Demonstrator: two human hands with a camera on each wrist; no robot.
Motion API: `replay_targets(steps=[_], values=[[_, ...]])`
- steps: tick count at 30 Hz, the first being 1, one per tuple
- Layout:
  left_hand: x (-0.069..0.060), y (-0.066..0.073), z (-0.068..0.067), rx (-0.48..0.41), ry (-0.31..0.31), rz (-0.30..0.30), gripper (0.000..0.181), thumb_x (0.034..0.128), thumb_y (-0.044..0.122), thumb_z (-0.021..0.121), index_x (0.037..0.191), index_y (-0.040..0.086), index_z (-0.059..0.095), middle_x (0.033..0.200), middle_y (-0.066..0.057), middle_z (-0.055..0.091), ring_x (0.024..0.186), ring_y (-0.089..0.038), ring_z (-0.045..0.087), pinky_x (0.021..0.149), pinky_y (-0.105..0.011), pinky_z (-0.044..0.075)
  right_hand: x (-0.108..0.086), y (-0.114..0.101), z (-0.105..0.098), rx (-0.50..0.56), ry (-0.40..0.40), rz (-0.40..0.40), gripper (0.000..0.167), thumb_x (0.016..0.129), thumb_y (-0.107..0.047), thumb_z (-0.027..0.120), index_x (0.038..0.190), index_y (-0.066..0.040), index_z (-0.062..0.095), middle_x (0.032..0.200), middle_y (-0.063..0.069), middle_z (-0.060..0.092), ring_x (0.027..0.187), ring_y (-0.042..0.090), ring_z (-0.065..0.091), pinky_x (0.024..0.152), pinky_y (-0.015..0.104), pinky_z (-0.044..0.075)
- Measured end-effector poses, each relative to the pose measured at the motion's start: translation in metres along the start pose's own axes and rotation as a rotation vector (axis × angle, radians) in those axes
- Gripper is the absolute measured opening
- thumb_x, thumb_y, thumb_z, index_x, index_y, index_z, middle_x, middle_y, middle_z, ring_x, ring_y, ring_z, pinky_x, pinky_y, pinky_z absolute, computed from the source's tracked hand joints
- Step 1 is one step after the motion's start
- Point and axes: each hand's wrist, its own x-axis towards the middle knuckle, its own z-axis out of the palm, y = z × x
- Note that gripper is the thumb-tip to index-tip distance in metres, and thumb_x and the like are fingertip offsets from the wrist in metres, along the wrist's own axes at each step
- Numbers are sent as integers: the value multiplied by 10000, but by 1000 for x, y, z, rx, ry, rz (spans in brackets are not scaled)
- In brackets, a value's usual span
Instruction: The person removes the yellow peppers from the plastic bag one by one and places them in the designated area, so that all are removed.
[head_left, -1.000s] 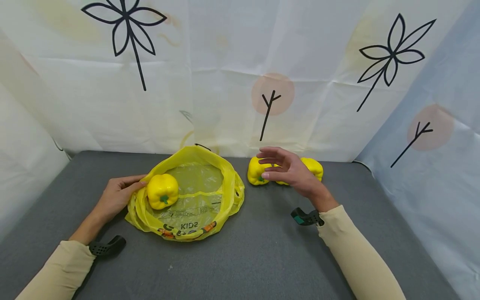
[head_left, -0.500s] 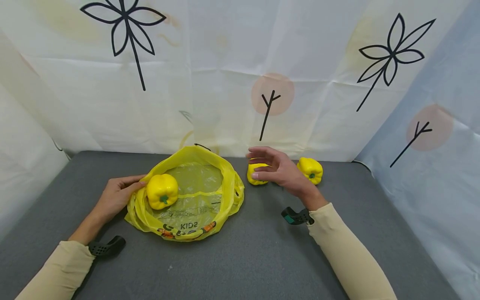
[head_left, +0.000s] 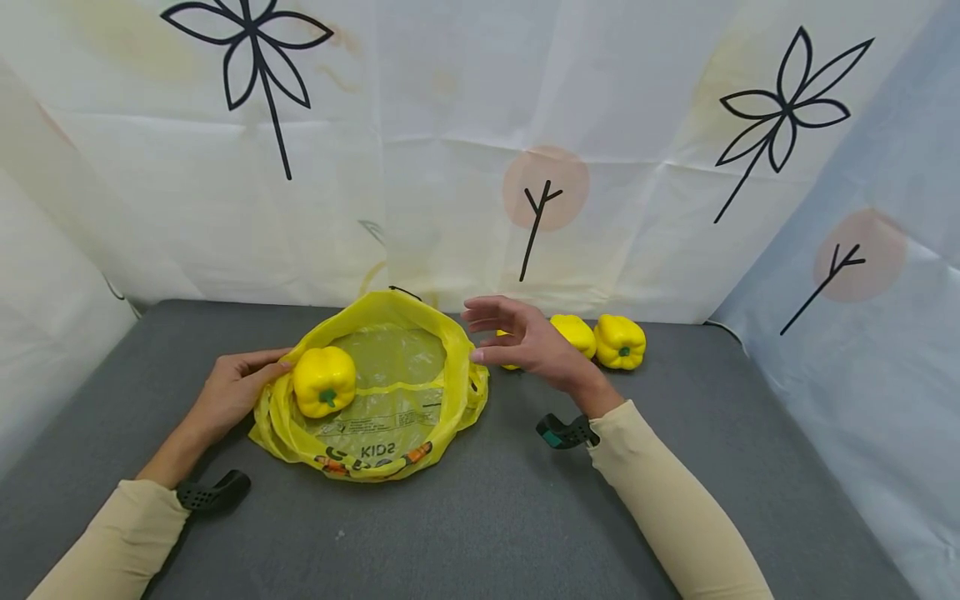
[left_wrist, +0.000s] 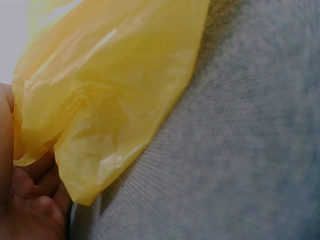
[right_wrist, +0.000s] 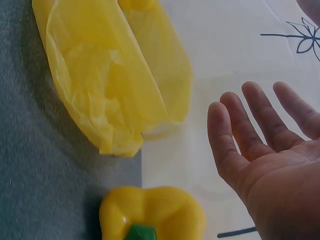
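Rim (head_left: 459, 358) pinched in my left hand (head_left: 234, 387), I'd hold the thin yellow plastic bag (head_left: 397, 360) wide; my empty right hand (head_left: 525, 340), fingers (right_wrist: 264, 114) apart, should come in gently.

It looks like a small booth: creased white sheets (head_left: 450, 100) with black line-drawn flowers (head_left: 784, 109) stand on three sides of a flat grey worktop (head_left: 480, 533).
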Motion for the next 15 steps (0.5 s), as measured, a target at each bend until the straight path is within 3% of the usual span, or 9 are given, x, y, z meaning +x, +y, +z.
replay_targets(steps=[10,15], values=[[0,-1,0,1,5,19,460,1078,266,540,1397,-64,573,1354,-317,552,953,108,610,757,-156,551,15,2,15,5,-38,0,632,932,-73,730,1497,-20,453,1474,220,472,1350,361,465,1115,523,391],[0,-1,1,-1,4,20,468,1078,276,541,1397,-65,572,1353,-312,553,958,112,607,761,-155,550,21,4,22,9,-43,9,627,937,-53,709,1501,3,440,1450,190,502,1353,405,449,1105,476,413]])
